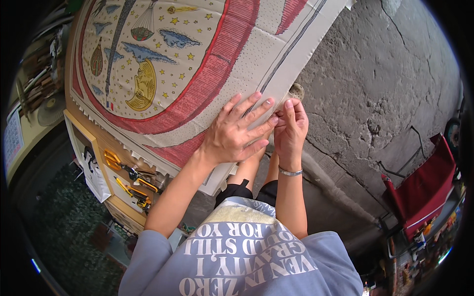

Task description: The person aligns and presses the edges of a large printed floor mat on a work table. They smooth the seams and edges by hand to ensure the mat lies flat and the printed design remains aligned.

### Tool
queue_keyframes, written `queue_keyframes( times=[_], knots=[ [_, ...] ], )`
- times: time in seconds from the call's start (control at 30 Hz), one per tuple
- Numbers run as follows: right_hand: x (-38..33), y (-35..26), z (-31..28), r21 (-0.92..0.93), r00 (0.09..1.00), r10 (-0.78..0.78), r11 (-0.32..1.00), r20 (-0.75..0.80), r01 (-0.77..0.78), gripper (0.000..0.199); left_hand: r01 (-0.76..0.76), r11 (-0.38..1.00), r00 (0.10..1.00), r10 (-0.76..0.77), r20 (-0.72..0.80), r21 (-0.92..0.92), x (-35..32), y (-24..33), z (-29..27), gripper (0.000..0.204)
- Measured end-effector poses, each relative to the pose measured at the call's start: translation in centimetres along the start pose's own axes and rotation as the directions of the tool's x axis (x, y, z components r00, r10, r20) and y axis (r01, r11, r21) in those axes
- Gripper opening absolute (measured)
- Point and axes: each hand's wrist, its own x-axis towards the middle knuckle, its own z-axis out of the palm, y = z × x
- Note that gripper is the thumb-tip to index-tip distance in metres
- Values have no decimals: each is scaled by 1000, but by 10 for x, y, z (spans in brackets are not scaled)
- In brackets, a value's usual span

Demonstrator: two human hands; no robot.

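Now both hands work at the edge of the printed cloth.
Left hand lies spread, pressing the cloth flat against the grey wall; right hand pinches its edge beside a round fitting.

Two hands at centre: left hand, right hand; one printed cloth at eleven o'clock; one red folding chair at four o'clock.

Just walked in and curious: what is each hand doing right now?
Left hand: open, fingers spread flat on the cream and red printed cloth.
Right hand: fingertips pinched at the cloth's edge; what it holds cannot be told.
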Motion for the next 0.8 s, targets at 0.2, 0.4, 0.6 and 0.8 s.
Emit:
queue_keyframes(
  times=[0.2,0.4,0.6,0.8],
  knots=[
    [2,14,9,-52,997,-31,998,-72,28,21,-21,1000,1000,21,0,3,-5,-2,-2,44],
    [8,30,11,-15,994,-64,998,-86,63,21,-18,1000,1000,18,-4,-13,-10,-5,2,46],
    [7,33,17,144,997,47,989,-57,-38,19,-25,999,999,24,-27,-41,-12,-9,-3,49],
    [10,34,12,270,991,130,953,37,-135,20,-51,998,994,46,-96,-42,-2,-14,0,48]
  ],
)
